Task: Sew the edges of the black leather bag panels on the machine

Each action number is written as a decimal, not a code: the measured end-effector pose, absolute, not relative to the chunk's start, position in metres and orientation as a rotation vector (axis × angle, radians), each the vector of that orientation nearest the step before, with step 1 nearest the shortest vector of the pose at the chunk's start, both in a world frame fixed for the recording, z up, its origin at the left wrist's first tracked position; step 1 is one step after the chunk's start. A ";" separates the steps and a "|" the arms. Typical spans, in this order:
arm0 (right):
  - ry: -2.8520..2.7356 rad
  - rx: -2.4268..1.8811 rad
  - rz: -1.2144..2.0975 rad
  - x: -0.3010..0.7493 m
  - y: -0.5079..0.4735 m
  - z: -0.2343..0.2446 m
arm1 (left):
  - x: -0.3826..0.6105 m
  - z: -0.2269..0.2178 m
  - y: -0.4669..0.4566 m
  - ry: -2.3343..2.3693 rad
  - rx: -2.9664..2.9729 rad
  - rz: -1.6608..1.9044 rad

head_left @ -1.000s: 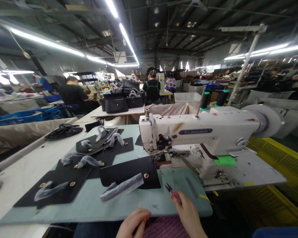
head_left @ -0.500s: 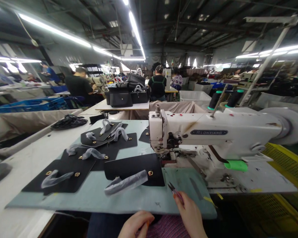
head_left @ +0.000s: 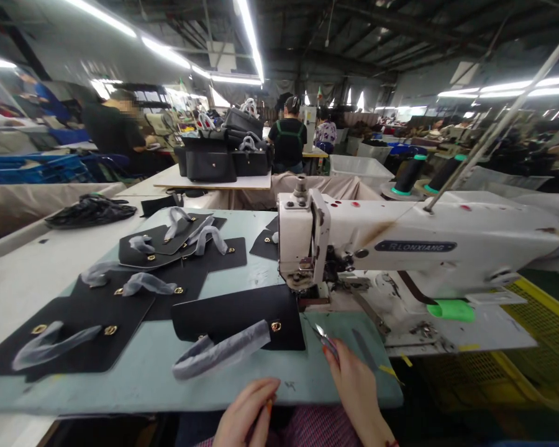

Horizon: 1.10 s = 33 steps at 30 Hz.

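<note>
My right hand (head_left: 354, 382) is closed round a pair of small thread snips (head_left: 325, 337), their blades pointing up and left over the green table mat (head_left: 302, 375). At the mat's front edge my left hand (head_left: 248, 411) has its fingers pressed together; whatever they may hold is hidden. Just beyond the hands lies a black bag panel (head_left: 242, 313), its film-wrapped handle (head_left: 223, 352) fixed by gold rings. The panel's right end sits beside the needle area of a white sewing machine (head_left: 410, 217).
Several more black panels (head_left: 74, 320) with wrapped handles lie on the mat's left side. A black plastic bag (head_left: 90, 211) rests farther back on the white table. Finished black bags (head_left: 209, 162) stand ahead, with co-workers beyond. Yellow crates (head_left: 535, 347) are at the lower right.
The view has moved in closer, so the panels and machine look larger. My left hand has shifted slightly left and up in view; my right hand still holds the snips, a little higher.
</note>
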State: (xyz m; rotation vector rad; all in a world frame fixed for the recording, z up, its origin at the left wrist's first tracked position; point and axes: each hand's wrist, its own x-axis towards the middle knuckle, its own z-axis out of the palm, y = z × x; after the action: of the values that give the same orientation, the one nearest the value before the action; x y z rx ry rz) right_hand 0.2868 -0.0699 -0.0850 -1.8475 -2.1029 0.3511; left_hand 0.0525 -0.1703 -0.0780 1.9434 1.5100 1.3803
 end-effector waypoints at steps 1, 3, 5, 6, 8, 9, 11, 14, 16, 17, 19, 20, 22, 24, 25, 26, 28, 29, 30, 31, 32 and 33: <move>-2.140 -1.881 0.295 0.286 -0.064 -0.085 | 0.050 -0.072 -0.169 1.521 1.988 1.357; -2.196 -1.949 0.205 0.285 -0.053 -0.085 | 0.045 -0.062 -0.167 1.515 2.092 1.301; -2.230 -1.973 0.123 0.285 -0.046 -0.086 | 0.039 -0.057 -0.162 1.489 2.164 1.256; -2.238 -1.965 0.075 0.285 -0.043 -0.085 | 0.037 -0.057 -0.160 1.493 2.178 1.242; -2.227 -1.921 -0.016 0.284 -0.041 -0.082 | 0.034 -0.064 -0.155 1.537 2.213 1.199; -2.205 -1.885 -0.034 0.282 -0.041 -0.079 | 0.033 -0.070 -0.153 1.585 2.237 1.178; -2.138 -1.773 0.062 0.277 -0.042 -0.070 | 0.032 -0.086 -0.150 1.716 2.286 1.136; -2.003 -1.476 0.551 0.260 -0.043 -0.050 | 0.032 -0.112 -0.148 1.884 2.360 1.012; -1.881 -1.318 0.881 0.246 -0.040 -0.039 | 0.030 -0.126 -0.148 1.955 2.415 0.909; -1.827 -1.278 0.986 0.239 -0.037 -0.035 | 0.028 -0.129 -0.147 1.994 2.423 0.869; -1.750 -1.255 1.102 0.227 -0.032 -0.031 | 0.021 -0.127 -0.142 2.088 2.381 0.839; -1.720 -1.251 1.135 0.222 -0.029 -0.031 | 0.015 -0.121 -0.136 2.125 2.351 0.845; -1.658 -1.234 1.204 0.214 -0.026 -0.031 | 0.001 -0.102 -0.120 2.130 2.350 0.870; -1.582 -1.204 1.296 0.210 -0.026 -0.032 | -0.015 -0.078 -0.096 2.019 2.487 0.884; -1.541 -1.188 1.345 0.208 -0.026 -0.031 | -0.023 -0.066 -0.083 1.929 2.586 0.863; -1.502 -1.173 1.395 0.207 -0.027 -0.031 | -0.029 -0.055 -0.070 1.812 2.685 0.839; -1.447 -1.149 1.469 0.206 -0.029 -0.029 | -0.037 -0.038 -0.048 1.568 2.867 0.792; -1.434 -1.141 1.488 0.206 -0.030 -0.027 | -0.039 -0.032 -0.040 1.461 2.933 0.768; -1.427 -1.136 1.495 0.206 -0.031 -0.026 | -0.040 -0.028 -0.035 1.367 2.982 0.747; -1.423 -1.134 1.494 0.206 -0.031 -0.025 | -0.040 -0.026 -0.032 1.291 3.008 0.729; -1.420 -1.133 1.485 0.206 -0.032 -0.024 | -0.039 -0.025 -0.031 1.231 3.011 0.723; -1.419 -1.133 1.480 0.207 -0.032 -0.023 | -0.038 -0.025 -0.032 1.187 2.990 0.729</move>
State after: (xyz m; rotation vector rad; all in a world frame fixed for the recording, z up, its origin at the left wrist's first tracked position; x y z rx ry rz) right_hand 0.2066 -0.0324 -0.0228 -1.1332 -1.4189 1.4800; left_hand -0.0382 -0.0320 -0.0246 2.9903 1.1867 0.7294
